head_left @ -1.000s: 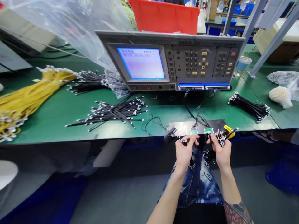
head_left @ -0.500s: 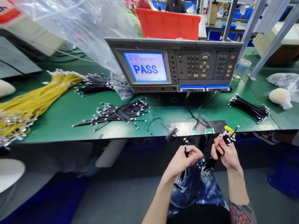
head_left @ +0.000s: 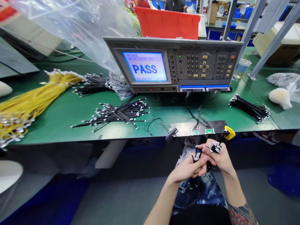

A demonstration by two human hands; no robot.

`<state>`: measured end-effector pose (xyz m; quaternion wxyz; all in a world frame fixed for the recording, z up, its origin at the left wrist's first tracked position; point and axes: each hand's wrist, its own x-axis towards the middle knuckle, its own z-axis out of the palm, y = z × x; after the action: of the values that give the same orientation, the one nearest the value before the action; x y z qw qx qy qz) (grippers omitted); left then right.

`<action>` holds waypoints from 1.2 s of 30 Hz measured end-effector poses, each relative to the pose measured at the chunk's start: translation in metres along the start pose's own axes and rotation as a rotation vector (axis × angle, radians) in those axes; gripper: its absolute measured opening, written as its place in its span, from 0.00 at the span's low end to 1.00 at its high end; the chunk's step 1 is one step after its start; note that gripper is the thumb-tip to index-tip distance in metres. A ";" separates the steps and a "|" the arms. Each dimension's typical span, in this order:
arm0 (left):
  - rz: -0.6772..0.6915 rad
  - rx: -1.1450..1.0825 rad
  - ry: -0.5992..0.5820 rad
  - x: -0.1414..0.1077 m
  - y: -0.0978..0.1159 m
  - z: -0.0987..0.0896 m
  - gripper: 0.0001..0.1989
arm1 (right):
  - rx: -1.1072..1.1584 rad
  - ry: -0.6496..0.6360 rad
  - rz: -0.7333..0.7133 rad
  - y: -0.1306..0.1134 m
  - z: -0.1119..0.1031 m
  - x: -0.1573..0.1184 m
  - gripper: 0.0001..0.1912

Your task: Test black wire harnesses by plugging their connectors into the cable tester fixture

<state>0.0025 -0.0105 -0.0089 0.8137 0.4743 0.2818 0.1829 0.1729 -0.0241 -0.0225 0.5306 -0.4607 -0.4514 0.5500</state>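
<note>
A green table (head_left: 58, 126) runs right across the frame. On it, at upper centre, sits a big grey tester (head_left: 173, 65), slightly tilted to my eye, its screen (head_left: 144, 68) reading PASS. A clear bag (head_left: 89, 34) sprawls over the upper left, and below it a thick sheaf of yellow cables (head_left: 39, 93) reaches the left edge. The red bin (head_left: 167, 23) shows above the tester, at the top. Left of centre lies a loose pile of black cables (head_left: 117, 114); a neater bundle (head_left: 248, 107) lies at the right.

The person's two hands meet at lower right of centre, just off the table's near edge, fingers overlapping. The right hand (head_left: 219, 157) is curled around a bunch of black leads (head_left: 216, 147), white ends up. The left hand (head_left: 188, 167) is closed too, gripping a few thin leads (head_left: 196, 157), its fingertips against the right hand.

Above them a plate (head_left: 182, 129) lies along the edge, a yellow clamp (head_left: 230, 133) at its right end, a dark clamp (head_left: 172, 133) at its left. Smallest are two green boards (head_left: 209, 131) on the plate, wired towards the tester.
</note>
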 end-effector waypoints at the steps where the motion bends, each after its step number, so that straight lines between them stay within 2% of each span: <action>1: 0.001 -0.001 0.030 -0.001 0.000 -0.001 0.33 | 0.023 0.061 -0.028 0.001 -0.001 0.001 0.16; 4: 0.026 -0.009 0.153 -0.002 0.001 -0.005 0.34 | 0.187 0.266 -0.116 0.000 -0.002 0.007 0.18; 7: 0.105 -0.021 0.301 -0.003 0.003 -0.009 0.32 | 0.347 0.392 -0.154 -0.002 -0.004 0.011 0.18; 10: 0.213 -0.065 0.483 -0.004 0.003 -0.014 0.27 | 0.366 0.456 -0.148 0.001 -0.007 0.015 0.20; 13: 0.297 -0.181 0.608 -0.005 0.003 -0.018 0.24 | 0.264 0.433 -0.104 0.011 -0.010 0.018 0.20; 17: 0.292 -0.326 0.558 -0.004 0.002 -0.021 0.26 | 0.093 0.377 -0.078 0.027 -0.012 0.021 0.19; 20: 0.263 -0.348 0.499 0.000 0.003 -0.018 0.26 | -0.022 0.398 -0.092 0.032 -0.010 0.023 0.19; 23: 0.240 -0.315 0.491 0.006 0.005 -0.012 0.26 | -0.095 0.455 -0.120 0.031 -0.007 0.024 0.19; 26: 0.245 -0.270 0.508 0.010 0.006 -0.007 0.28 | -0.089 0.498 -0.130 0.026 -0.003 0.024 0.21; 29: 0.250 -0.235 0.523 0.012 0.006 -0.005 0.29 | -0.032 0.487 -0.089 0.021 0.000 0.024 0.22; 36: 0.292 -0.122 0.628 0.023 0.009 -0.004 0.22 | 0.059 0.570 -0.090 0.020 0.009 0.026 0.22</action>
<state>0.0173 0.0089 -0.0092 0.6794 0.3807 0.4362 0.4508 0.1601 0.0015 -0.0416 0.6730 -0.5606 -0.2881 0.3872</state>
